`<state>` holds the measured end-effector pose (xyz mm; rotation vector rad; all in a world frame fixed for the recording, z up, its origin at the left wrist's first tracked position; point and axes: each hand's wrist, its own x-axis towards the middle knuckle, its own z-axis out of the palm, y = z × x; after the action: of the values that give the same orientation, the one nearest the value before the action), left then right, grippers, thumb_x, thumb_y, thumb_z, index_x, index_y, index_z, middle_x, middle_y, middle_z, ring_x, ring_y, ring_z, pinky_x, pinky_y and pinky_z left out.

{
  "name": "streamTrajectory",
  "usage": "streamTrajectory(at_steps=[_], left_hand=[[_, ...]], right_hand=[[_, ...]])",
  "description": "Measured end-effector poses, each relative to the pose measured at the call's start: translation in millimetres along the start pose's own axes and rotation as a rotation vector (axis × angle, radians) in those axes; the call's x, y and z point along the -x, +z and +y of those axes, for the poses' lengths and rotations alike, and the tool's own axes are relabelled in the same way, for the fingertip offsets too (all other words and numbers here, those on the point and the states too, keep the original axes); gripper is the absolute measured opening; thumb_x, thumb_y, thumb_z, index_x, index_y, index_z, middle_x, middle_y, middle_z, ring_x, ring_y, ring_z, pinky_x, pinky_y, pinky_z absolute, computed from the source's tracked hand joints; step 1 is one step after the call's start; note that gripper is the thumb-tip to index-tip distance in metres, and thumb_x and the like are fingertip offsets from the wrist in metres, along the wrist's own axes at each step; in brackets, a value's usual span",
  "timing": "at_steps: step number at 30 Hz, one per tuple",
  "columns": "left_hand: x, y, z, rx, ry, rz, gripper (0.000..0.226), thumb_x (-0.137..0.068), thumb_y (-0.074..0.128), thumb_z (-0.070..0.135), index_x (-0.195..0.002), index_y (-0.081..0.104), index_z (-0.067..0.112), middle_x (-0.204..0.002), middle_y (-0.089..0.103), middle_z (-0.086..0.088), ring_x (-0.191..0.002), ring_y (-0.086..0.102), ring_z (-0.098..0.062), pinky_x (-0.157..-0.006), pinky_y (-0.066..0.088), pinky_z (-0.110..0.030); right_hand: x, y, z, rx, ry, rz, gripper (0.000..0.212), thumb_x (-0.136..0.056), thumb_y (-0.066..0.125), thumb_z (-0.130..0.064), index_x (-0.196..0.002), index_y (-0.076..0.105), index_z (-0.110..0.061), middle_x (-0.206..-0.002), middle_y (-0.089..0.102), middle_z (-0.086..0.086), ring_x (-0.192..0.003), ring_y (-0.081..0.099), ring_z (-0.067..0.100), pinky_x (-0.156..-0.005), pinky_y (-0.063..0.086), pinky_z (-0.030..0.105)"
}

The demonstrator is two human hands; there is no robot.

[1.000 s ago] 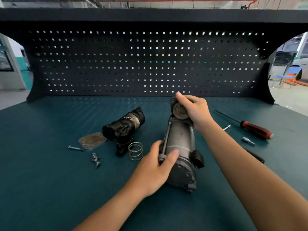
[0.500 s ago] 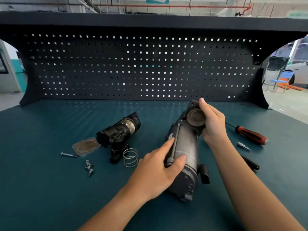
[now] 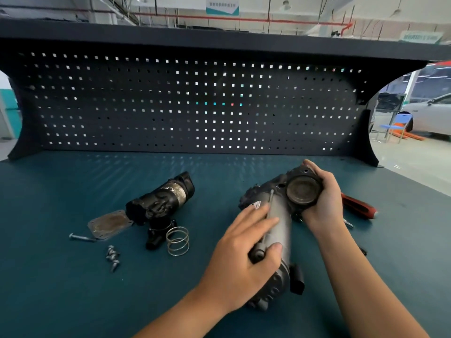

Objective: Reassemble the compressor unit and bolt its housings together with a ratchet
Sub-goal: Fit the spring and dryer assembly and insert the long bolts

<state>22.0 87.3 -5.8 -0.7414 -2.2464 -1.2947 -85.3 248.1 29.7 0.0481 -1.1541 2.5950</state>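
Observation:
The grey compressor motor body (image 3: pixel 280 215) lies slanted on the teal bench, its black head with a round piston face (image 3: pixel 302 190) pointing up and right. My left hand (image 3: pixel 240 254) grips the near part of the body, thumb by a long bolt head. My right hand (image 3: pixel 322 198) holds the black head end from the right. A second black housing (image 3: pixel 162 200) lies to the left, apart. Beside it are a flat gasket plate (image 3: pixel 109 224), a coil spring (image 3: pixel 177 240), a long bolt (image 3: pixel 80 237) and several small screws (image 3: pixel 112 257).
A red-handled screwdriver (image 3: pixel 358 206) lies right of my right hand, partly hidden behind it, with a small bit (image 3: pixel 349 224) near it. A black perforated back panel (image 3: pixel 195 106) closes the bench's far side. The bench mat (image 3: pixel 61 289) runs to the left and near edges.
The compressor's head end has swung further to the right and tilted so the round face shows more. Both hands kept their hold and moved with it.

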Motion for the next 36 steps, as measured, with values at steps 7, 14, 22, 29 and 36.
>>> streamTrajectory(at_steps=[7,14,22,29,36], left_hand=[[-6,14,4,-0.092,0.221,0.029,0.030,-0.081,0.053,0.032,-0.085,0.072,0.010,-0.118,0.066,0.004,-0.123,0.050,-0.009,-0.104,0.040,-0.041],[-4,14,-4,-0.013,0.241,0.070,0.022,-0.083,0.056,0.030,-0.079,0.069,0.012,-0.104,0.069,0.007,-0.118,0.053,-0.004,-0.103,0.041,-0.041],[-6,13,-4,-0.079,0.321,0.133,0.024,-0.084,0.056,0.025,-0.075,0.069,0.007,-0.093,0.070,0.003,-0.110,0.059,-0.011,-0.099,0.044,-0.034],[-7,4,-11,-0.063,0.359,0.202,0.022,-0.085,0.056,0.018,-0.078,0.070,0.003,-0.089,0.071,-0.001,-0.108,0.060,-0.011,-0.099,0.045,-0.027],[-8,6,-7,-0.115,0.392,0.140,0.024,-0.086,0.055,0.021,-0.075,0.070,0.005,-0.088,0.071,0.000,-0.105,0.062,-0.014,-0.100,0.044,-0.028]], right_hand=[[4,-15,-1,-0.219,0.032,0.064,0.027,-0.076,0.039,-0.013,-0.083,0.065,-0.011,-0.074,0.070,0.000,-0.064,0.067,0.013,-0.061,0.053,0.019],[-1,-15,6,-0.088,-0.034,0.114,0.032,-0.092,0.037,-0.021,-0.085,0.068,-0.017,-0.075,0.072,-0.004,-0.067,0.068,0.009,-0.061,0.053,0.020],[7,-14,14,0.548,-0.422,0.339,0.045,-0.097,0.039,-0.043,-0.057,0.041,-0.024,-0.060,0.041,-0.010,-0.058,0.039,0.004,-0.060,0.034,0.024],[12,-13,15,0.805,-0.631,0.119,0.005,-0.094,0.052,-0.027,-0.098,0.055,-0.024,-0.083,0.054,-0.024,-0.073,0.051,-0.016,-0.066,0.032,-0.004],[14,-18,18,0.737,-0.602,0.196,0.016,-0.094,0.052,-0.030,-0.081,0.054,-0.021,-0.069,0.053,-0.013,-0.061,0.048,-0.015,-0.059,0.034,0.000]])
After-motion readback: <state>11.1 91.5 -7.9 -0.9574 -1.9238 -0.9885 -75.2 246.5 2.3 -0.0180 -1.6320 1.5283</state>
